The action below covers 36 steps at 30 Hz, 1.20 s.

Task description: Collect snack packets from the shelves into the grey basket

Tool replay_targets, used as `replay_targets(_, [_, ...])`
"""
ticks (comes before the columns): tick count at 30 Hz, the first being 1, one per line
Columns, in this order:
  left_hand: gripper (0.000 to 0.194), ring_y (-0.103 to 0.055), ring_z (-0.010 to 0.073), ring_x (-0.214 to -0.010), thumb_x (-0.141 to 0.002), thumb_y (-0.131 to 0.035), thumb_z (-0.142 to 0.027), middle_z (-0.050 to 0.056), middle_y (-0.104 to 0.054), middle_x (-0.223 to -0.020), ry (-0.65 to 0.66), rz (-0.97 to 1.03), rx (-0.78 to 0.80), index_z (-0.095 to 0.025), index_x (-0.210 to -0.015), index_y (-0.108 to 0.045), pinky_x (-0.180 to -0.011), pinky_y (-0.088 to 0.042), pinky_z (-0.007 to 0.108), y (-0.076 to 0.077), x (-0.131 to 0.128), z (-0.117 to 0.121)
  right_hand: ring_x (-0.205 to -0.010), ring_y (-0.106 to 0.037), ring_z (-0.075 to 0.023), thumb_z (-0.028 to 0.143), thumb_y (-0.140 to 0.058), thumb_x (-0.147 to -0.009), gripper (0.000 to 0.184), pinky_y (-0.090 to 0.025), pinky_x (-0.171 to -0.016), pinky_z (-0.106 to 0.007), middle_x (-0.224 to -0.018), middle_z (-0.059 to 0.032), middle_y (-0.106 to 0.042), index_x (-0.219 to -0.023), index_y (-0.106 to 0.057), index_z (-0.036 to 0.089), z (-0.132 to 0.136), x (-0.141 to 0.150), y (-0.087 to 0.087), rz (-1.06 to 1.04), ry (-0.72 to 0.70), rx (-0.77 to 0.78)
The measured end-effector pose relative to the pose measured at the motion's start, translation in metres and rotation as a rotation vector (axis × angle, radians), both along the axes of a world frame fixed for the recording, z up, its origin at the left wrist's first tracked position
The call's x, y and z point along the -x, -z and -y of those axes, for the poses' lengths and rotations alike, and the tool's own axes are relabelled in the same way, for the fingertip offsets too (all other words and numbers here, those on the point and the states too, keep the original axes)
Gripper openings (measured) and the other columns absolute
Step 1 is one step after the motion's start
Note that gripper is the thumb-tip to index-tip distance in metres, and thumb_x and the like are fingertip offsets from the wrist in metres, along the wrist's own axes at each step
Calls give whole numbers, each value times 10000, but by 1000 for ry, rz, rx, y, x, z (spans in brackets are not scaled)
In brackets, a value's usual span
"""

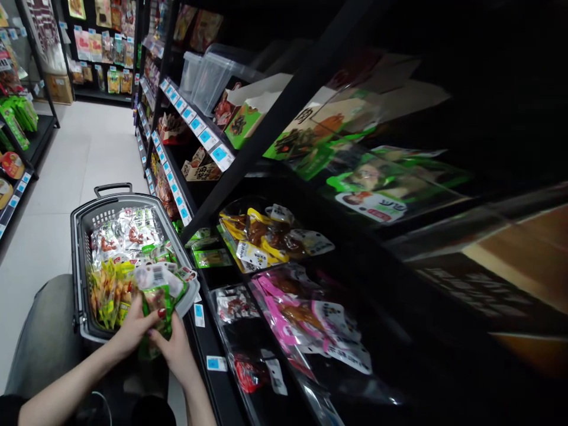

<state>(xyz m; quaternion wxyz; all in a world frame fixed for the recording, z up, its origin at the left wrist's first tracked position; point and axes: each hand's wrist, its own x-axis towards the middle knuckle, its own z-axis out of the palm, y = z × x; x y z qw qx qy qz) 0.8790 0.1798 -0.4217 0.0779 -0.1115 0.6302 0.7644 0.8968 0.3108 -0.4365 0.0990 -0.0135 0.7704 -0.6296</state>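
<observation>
Over the near right corner of a grey shopping basket (76,254), both my hands grip green-edged snack packets (156,299). My left hand (138,322) closes on them from the left, its thumb lying across the front. From the right, my right hand (174,346) pinches the same bunch, thumb inward. Some fingers are hidden behind the packets. Inside the basket, silver snack packets (135,228) fill the far part, and yellow snack packets (106,290) stand in a row at the near left.
Right of the basket, a black shelf holds yellow packets (261,239), pink packets (306,313) and a red packet (251,373) in clear bins. A slanting black shelf post (266,136) crosses above. My knee (42,337) is left of the basket. A tiled aisle (66,171) runs ahead.
</observation>
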Motion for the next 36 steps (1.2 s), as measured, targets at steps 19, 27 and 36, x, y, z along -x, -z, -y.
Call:
replay_targets(19, [477,-592,295,-1000,-651,-665,-171,118,-660,-1082,599,-324,987,-172,-1121,-581,-844,-438,359,-8,108,47,-1289,-295,-387,216,-611,-761,597,-207,-1033,-558,-1343,-252,-421,-1301,-440,27,12,62,41,-114,-219,-698])
replay_targets(27, [615,-629,299,-945,-724,-607,-183,169,-668,-1058,766,-349,1235,-159,-1312,-426,-789,-458,362,1,105,27,-1033,-511,-332,169,-586,-779,185,-363,-844,-467,-1039,-133,-648,-939,-675,139,-8,42,24,-124,-185,-1046])
replay_targets(36, [346,-630,351,-911,-785,-484,-178,243,-666,-955,764,-337,1492,-90,-1103,-589,-781,-462,493,7,92,4,-1052,-563,-352,58,-570,-704,256,-409,-842,-484,-1005,-143,-683,-860,-722,192,9,35,37,-114,-27,-1131])
